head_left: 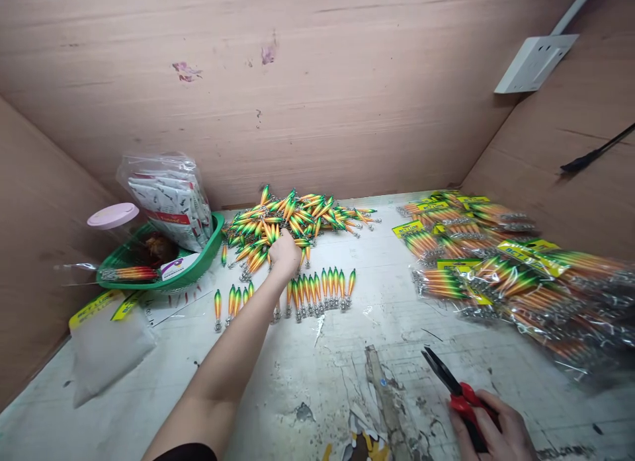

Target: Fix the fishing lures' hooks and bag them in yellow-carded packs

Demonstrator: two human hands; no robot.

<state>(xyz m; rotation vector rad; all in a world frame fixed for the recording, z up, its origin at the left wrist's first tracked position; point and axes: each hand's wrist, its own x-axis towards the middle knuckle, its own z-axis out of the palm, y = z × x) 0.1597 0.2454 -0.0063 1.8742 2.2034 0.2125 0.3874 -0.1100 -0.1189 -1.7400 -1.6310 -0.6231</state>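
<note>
Clock face: flat on bench, centred on the lure row, 12 away from the wearer.
Lure row: at centre, partly hidden by left forearm.
Lure pile: at 12, loose and tangled.
Left hand: at the pile's near edge, fingers bent; whether a lure is gripped, cannot tell.
Right hand: at 4, wrapped around handles of red-handled pliers.
Bagged lures: heaped at 3.
Green basket: at 9.
Risk, snagging: hooks could catch neighbouring hooks or skin; cause, crowded pile, bare fingers.
Risk, disarray: row could be knocked askew; cause, forearm crossing low over it.
Risk, pinch or scratch: pliers' tips; cause, exposed metal ends beside no guard.
Row heading: green ends toward 12, hooks toward 6; long axes roughly 12–6, some slightly fanned.
Pile heading: mixed, no common axis.
Pliers heading: tips toward 11; long axis 11–5.
</note>
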